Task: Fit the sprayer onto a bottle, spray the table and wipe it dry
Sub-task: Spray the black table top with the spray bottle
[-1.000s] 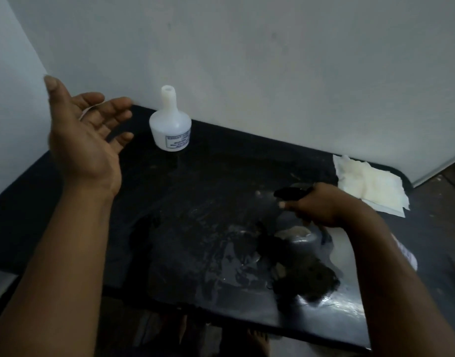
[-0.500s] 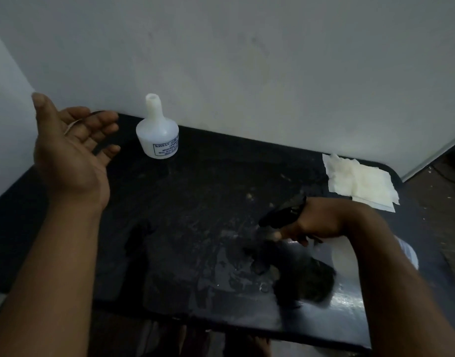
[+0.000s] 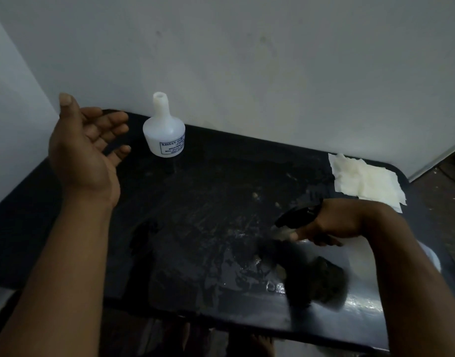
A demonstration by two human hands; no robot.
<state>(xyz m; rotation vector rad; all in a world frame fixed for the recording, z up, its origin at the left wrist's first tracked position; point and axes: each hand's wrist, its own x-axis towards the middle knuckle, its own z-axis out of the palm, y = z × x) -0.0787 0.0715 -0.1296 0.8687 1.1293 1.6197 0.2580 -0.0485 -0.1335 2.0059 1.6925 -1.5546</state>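
Observation:
My right hand (image 3: 331, 222) grips a spray bottle by its black sprayer head (image 3: 297, 215), nozzle pointing left over the black table (image 3: 221, 191). The bottle's pale body (image 3: 360, 256) shows partly below my forearm. Wet streaks and droplets (image 3: 236, 269) glisten on the tabletop in front of the nozzle. My left hand (image 3: 84, 150) hovers above the table's left side, palm up, fingers spread, holding nothing. A second white bottle (image 3: 164, 132) with an uncapped neck and a printed label stands upright at the back. White paper towels (image 3: 362, 180) lie at the back right corner.
A grey wall runs directly behind the table and along its left side. The table's near edge crosses the lower part of the view, with floor and a bare foot (image 3: 259, 343) below it. Bare floor lies past the right corner.
My right hand with the sprayer shifted slightly toward me and tilted the nozzle down-left. My left hand stayed raised and open. The view moved a little.

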